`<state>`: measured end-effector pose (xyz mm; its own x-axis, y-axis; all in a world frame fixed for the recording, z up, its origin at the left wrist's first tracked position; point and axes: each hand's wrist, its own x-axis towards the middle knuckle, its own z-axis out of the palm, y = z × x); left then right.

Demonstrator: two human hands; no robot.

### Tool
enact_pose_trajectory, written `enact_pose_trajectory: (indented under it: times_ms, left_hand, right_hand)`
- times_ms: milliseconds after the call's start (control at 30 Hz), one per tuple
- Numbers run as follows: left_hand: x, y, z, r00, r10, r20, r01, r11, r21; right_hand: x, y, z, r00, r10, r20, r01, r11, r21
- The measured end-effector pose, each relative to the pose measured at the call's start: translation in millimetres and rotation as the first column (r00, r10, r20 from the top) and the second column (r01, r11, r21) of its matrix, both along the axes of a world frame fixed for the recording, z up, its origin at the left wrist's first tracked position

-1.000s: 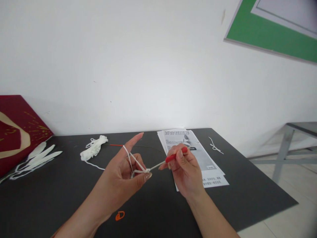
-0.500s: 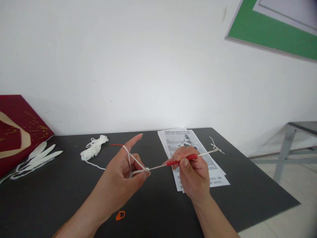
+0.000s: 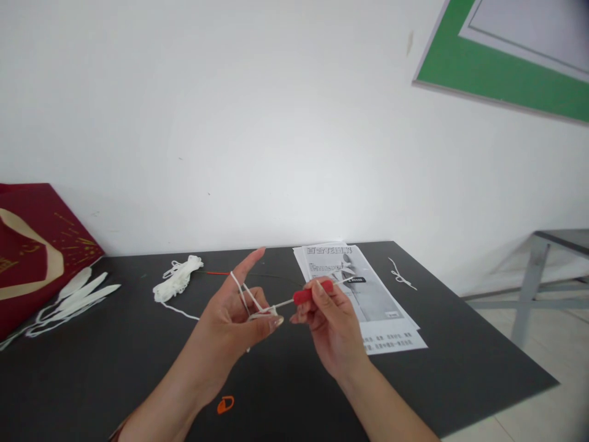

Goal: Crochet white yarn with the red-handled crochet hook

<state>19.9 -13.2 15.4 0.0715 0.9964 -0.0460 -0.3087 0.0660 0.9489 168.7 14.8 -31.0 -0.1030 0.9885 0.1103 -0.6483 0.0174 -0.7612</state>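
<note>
Pinching yarn [image 3: 273, 311] — taut, likely for control — the left hand [image 3: 232, 325] faces the right hand [image 3: 335, 325] gripping a crochet hook [image 3: 313, 293]; skein [image 3: 177, 280] near the worktop's back edge [image 3: 133, 267].

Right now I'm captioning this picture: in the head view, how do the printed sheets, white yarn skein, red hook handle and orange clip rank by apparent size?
1. Printed sheets
2. White yarn skein
3. Red hook handle, partly hidden by the right hand
4. Orange clip
</note>
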Motion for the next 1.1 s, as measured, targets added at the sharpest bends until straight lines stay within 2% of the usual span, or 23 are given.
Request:
enact_pose_trajectory:
  times_ms: [67, 233, 400, 633, 867, 1100]
  left_hand:
    - [3, 0, -1.1, 0.998, 0.037, 0.056, -0.037, 0.999, 0.014]
    - [10, -2, -4.6, 0.986, 0.088, 0.143, -0.096, 0.994, 0.055]
    - [11, 1, -10.7, 0.990, 0.058, 0.130, -0.059, 0.998, 0.005]
    - [8, 5, -17.8, 0.987, 0.023, 0.158, -0.016, 0.999, -0.047]
    - [2, 6, -15.3, 0.995, -0.066, 0.071, 0.070, 0.996, -0.060]
    - [-7, 9, -11.6, 0.990, -0.132, -0.053, 0.134, 0.990, 0.038]
  right_hand:
    - [-6, -4, -1.3, 0.999, 0.034, 0.003, -0.034, 0.999, -0.034]
    - [-13, -9, -2.0, 0.999, 0.032, -0.032, -0.033, 0.999, -0.022]
    - [-15, -6, -4.3, 0.995, 0.098, -0.035, -0.099, 0.994, -0.039]
    - [-15, -5, -9.9, 0.994, 0.105, -0.016, -0.105, 0.993, 0.045]
    - [-14, -2, -10.0, 0.993, 0.103, -0.050, -0.100, 0.994, 0.053]
    - [-12, -5, -5.7, 0.989, 0.131, -0.065, -0.123, 0.986, 0.116]
